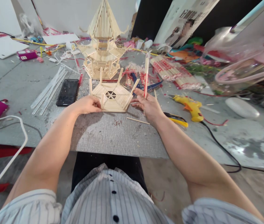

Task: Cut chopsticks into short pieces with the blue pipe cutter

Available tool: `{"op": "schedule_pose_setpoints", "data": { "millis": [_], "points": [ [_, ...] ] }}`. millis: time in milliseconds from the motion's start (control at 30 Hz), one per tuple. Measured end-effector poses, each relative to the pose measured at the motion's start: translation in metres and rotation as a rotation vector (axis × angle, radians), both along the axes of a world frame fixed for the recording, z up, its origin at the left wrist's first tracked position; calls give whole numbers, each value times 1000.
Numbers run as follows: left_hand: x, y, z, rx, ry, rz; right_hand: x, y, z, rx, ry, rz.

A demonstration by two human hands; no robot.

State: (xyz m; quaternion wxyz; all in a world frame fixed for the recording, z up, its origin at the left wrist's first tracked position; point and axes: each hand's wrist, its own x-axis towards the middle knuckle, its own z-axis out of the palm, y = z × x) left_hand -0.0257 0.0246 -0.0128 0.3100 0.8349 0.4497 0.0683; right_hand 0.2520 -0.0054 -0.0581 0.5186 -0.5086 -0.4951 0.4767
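A small hexagonal frame of wooden sticks (112, 98), with upright posts at its corners, rests on a grey board (113, 133). My left hand (87, 105) is closed on the frame's left side. My right hand (147, 104) sits at the frame's right side and pinches a wrapped pair of chopsticks (146, 74) that stands upright. Behind the frame stands a tall pagoda model of sticks (102, 40).
A black phone (68, 92) lies left of the frame beside loose white strips (49, 90). A yellow glue gun (190, 107) with a black cable and a yellow-handled cutter (177, 119) lie to the right. Packs of wrapped chopsticks (174, 71) sit behind them. A loose stick (138, 120) lies on the board.
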Motion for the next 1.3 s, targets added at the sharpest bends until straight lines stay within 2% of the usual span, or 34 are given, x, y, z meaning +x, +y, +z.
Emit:
{"op": "schedule_pose_setpoints", "data": {
  "millis": [200, 400, 533, 667, 800, 1067, 1300],
  "points": [
    [0, 1, -3, 2, -9, -23, 3, 1, -4, 13, -47, 8],
    [4, -2, -1, 30, 8, 23, 8, 9, -11, 47, -64, 37],
    [7, -3, -1, 105, 51, 69, 6, 8, -5, 40, -65, 80],
    [4, -1, -2, 138, 55, 74, 3, 5, 3, 44, 26, 79],
    [-3, 3, 0, 169, 75, 133, 2, 2, 5, 18, 66, 43],
    [-14, 9, 7, 196, 127, 294, 1, -6, 6, 18, -53, 13],
    [-19, 14, 2, 275, 158, 441, -6, -12, 9, 95, -79, 68]
  ]
}}
